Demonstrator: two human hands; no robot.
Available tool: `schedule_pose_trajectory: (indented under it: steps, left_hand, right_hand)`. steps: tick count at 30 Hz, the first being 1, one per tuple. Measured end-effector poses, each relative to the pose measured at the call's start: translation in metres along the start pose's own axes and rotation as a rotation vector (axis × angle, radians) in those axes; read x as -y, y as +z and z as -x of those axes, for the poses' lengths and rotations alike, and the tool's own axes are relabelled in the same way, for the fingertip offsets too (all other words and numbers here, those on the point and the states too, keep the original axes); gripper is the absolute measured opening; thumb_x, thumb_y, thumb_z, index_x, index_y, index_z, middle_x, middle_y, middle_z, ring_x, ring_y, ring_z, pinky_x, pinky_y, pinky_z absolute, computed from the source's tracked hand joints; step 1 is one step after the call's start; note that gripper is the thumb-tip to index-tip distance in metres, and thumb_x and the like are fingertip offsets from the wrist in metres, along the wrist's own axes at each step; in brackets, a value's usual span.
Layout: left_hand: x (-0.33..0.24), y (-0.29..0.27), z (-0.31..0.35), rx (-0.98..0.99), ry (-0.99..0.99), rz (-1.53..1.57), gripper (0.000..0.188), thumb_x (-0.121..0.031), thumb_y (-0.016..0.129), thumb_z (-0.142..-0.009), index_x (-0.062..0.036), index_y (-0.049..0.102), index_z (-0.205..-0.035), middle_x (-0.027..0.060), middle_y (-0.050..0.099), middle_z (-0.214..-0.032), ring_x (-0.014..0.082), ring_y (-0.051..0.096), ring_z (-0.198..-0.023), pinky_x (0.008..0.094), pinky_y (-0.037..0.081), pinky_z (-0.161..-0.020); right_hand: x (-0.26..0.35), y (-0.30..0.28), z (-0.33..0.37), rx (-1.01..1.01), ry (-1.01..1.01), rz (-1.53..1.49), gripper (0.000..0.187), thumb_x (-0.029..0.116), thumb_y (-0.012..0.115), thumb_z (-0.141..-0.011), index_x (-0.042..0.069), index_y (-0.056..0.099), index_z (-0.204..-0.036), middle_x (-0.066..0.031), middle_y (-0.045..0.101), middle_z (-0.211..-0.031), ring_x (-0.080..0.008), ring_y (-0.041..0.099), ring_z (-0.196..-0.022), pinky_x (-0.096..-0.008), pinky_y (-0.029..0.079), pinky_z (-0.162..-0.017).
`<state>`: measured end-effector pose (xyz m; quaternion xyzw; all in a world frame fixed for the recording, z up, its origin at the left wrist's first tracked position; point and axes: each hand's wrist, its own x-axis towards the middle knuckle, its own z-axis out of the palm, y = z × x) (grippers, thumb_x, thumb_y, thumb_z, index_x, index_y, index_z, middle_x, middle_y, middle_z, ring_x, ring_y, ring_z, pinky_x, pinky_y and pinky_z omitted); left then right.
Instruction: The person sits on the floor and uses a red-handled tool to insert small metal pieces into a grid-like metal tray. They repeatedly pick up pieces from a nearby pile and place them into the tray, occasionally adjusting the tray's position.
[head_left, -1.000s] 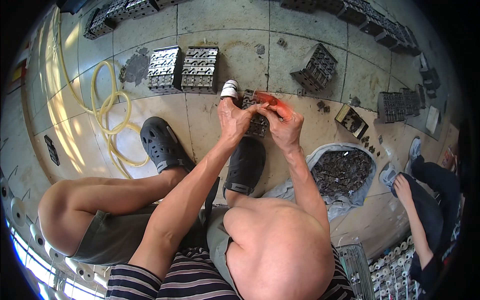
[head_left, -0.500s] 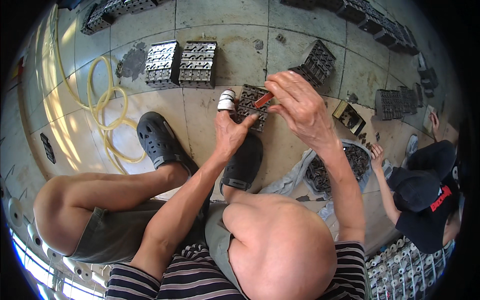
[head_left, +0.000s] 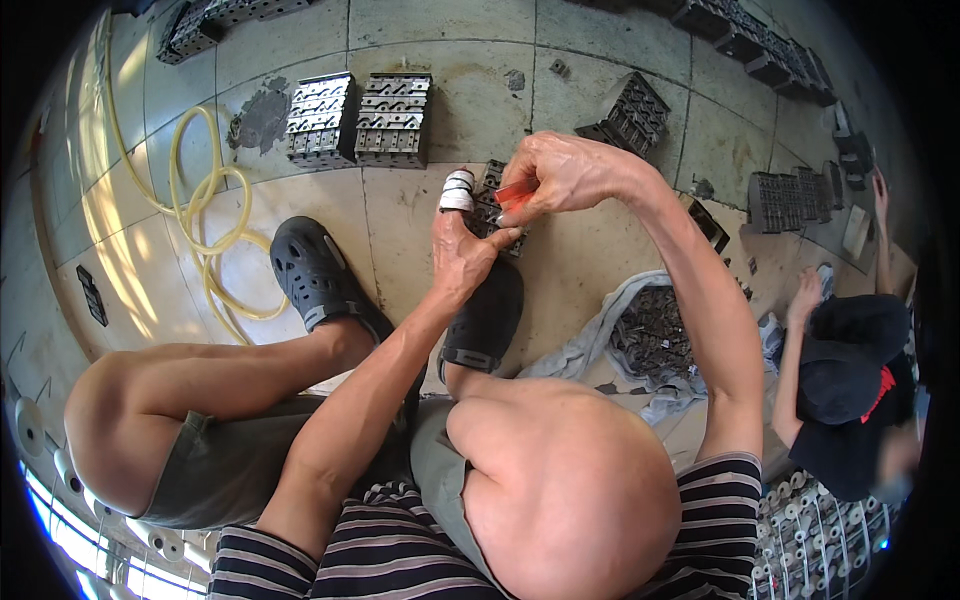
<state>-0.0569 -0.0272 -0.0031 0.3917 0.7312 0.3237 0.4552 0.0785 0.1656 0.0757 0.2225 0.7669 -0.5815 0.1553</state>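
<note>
A dark metal block (head_left: 492, 172) with grooves and holes sits on the floor just beyond my right shoe. My left hand (head_left: 462, 250) grips it, a finger wrapped in white tape with black bands along its left side and the thumb across its near end. Over the block, my right hand (head_left: 570, 172) pinches a translucent red bar-shaped piece (head_left: 517, 191), which looks like a tool handle. The bar is held low, its lower end near the left thumb. Any tip, and the point where it meets the block, are hidden by my fingers.
Two similar blocks (head_left: 393, 125) stand beyond on the left, another block (head_left: 630, 112) on the right. A grey cloth (head_left: 590, 345) surrounds a heap of small dark metal parts (head_left: 655, 335). Yellow hose (head_left: 240, 195) coils at left; a co-worker (head_left: 850, 350) crouches at right.
My right hand has moved left and turned, bringing the red bar down closer to the block. My left hand stays on it. The co-worker's hand has drawn away from the heap.
</note>
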Motion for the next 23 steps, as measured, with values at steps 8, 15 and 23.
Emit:
schedule_pose_trajectory:
  steps: [8, 15, 23]
  left_hand:
    - [-0.002, 0.003, -0.002, 0.030, -0.088, 0.050, 0.062, -0.016, 0.091, -0.075, 0.0014, 0.059, -0.125, 0.0119, 0.072, -0.109, 0.0218, 0.069, -0.100, 0.0373, 0.057, -0.089]
    - [-0.006, 0.005, 0.002, -0.013, -0.138, 0.086, 0.066, -0.011, 0.092, -0.074, 0.0015, 0.057, -0.128, 0.0112, 0.071, -0.111, 0.0227, 0.070, -0.100, 0.0375, 0.058, -0.089]
    - [-0.011, 0.011, 0.009, -0.061, -0.237, 0.119, 0.068, -0.010, 0.091, -0.074, 0.0007, 0.055, -0.131, 0.0125, 0.071, -0.114, 0.0232, 0.070, -0.106, 0.0380, 0.058, -0.090]
  right_hand:
    - [0.001, 0.018, 0.012, -0.091, 0.016, -0.642, 0.023, 0.016, 0.081, -0.088, -0.001, 0.080, -0.103, -0.0009, 0.071, -0.076, -0.0065, 0.061, -0.066, -0.0248, 0.051, -0.062]
    - [-0.002, 0.038, 0.013, -0.328, 0.065, -0.842, 0.024, 0.006, 0.081, -0.083, -0.001, 0.078, -0.106, -0.0012, 0.075, -0.081, -0.0035, 0.057, -0.062, -0.0229, 0.046, -0.055]
    - [0.008, 0.058, 0.014, -0.621, 0.075, -0.976, 0.038, 0.001, 0.078, -0.081, 0.002, 0.073, -0.118, -0.0048, 0.078, -0.090, -0.0052, 0.065, -0.072, -0.0215, 0.049, -0.060]
